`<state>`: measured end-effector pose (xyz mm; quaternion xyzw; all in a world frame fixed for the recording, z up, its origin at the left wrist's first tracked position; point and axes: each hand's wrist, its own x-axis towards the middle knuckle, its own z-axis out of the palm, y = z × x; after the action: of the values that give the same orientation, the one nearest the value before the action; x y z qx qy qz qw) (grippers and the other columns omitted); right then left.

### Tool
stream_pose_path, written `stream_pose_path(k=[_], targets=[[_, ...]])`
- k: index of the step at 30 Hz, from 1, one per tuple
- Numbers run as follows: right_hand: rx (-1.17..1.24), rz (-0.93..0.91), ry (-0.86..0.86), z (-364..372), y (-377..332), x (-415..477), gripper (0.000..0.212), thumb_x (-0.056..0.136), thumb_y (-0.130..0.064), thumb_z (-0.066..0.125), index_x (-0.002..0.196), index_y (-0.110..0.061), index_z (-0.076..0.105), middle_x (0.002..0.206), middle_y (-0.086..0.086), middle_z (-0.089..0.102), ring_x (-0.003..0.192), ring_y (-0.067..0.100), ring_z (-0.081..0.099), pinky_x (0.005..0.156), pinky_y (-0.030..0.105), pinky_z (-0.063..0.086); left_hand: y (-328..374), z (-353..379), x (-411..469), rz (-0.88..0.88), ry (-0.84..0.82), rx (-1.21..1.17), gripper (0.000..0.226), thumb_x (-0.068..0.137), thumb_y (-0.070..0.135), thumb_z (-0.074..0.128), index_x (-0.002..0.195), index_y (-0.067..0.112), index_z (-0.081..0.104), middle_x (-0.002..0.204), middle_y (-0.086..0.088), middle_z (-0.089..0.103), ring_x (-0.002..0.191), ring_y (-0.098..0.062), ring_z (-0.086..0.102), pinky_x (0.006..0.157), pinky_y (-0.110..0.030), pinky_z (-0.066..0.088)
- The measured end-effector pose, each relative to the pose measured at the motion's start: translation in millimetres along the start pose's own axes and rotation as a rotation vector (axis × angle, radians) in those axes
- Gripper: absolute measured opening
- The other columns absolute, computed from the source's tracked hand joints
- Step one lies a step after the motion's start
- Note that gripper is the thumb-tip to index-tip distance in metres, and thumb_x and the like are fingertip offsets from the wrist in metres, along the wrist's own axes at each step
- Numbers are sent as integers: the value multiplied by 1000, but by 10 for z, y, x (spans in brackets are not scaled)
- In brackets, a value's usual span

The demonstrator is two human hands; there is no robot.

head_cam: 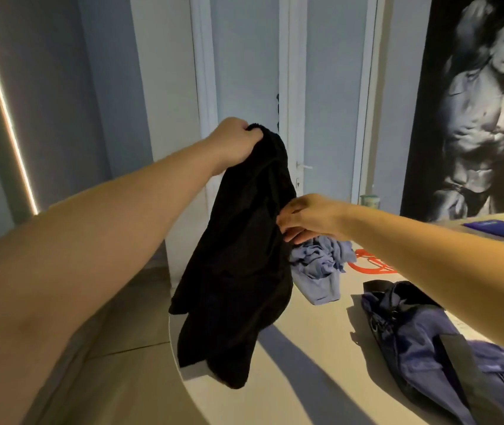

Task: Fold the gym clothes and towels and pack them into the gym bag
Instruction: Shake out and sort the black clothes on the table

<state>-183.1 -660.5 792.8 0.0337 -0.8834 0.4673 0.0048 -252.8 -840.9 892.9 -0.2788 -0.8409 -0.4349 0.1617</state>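
Observation:
A black towel (238, 265) hangs in the air above the left edge of the pale table (305, 363). My left hand (235, 142) is raised and shut on its top corner. My right hand (305, 217) pinches the towel's right edge about halfway down. Behind the towel, a crumpled light blue garment (321, 268) lies on the table. The dark blue gym bag (428, 342) lies at the right with black straps, partly under my right forearm.
An orange cord or band (370, 265) lies on the table behind the bag. A dark blue flat item (502, 230) sits at the far right. A white door (275, 118), a small cup (369, 200) and a large wall poster (474, 118) stand behind.

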Motion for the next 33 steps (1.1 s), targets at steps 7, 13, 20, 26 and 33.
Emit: stream_pose_path(k=[7, 13, 20, 26, 33], targets=[[103, 24, -98, 312, -15, 69, 40, 95, 5, 58, 133, -9, 55, 128, 10, 62, 106, 24, 67, 80, 28, 61, 117, -367, -46, -54, 18, -217, 23, 94, 29, 54, 96, 10, 67, 88, -3, 65, 79, -16, 65, 67, -23, 51], [233, 144, 115, -49, 43, 67, 26, 98, -4, 54, 124, -1, 59, 121, 17, 64, 97, 31, 70, 69, 37, 62, -254, -697, -83, -66, 76, 256, 14, 92, 24, 62, 84, 13, 60, 79, -2, 56, 70, -13, 51, 54, -27, 35], [161, 132, 405, -489, -3, 104, 16, 100, -9, 59, 111, 2, 65, 105, 14, 70, 84, 27, 72, 55, 30, 59, -757, -640, -247, -223, -125, 617, 8, 93, 10, 62, 86, 5, 60, 78, -10, 59, 64, -20, 55, 51, -27, 37], [-221, 202, 629, -678, 395, 175, 17, 98, -16, 60, 100, -2, 69, 86, 14, 73, 65, 27, 75, 70, 42, 64, -1133, -276, -501, -411, -181, 455, 14, 92, -6, 53, 101, 2, 61, 86, -16, 63, 67, -21, 62, 41, -25, 47], [-246, 356, 462, -17, 966, 167, 20, 98, -5, 51, 97, 5, 68, 81, 23, 72, 59, 33, 72, 51, 37, 61, -1516, 783, -1099, -706, -273, -115, 15, 100, 1, 51, 111, -6, 58, 99, -23, 65, 86, -36, 70, 77, -48, 63]])
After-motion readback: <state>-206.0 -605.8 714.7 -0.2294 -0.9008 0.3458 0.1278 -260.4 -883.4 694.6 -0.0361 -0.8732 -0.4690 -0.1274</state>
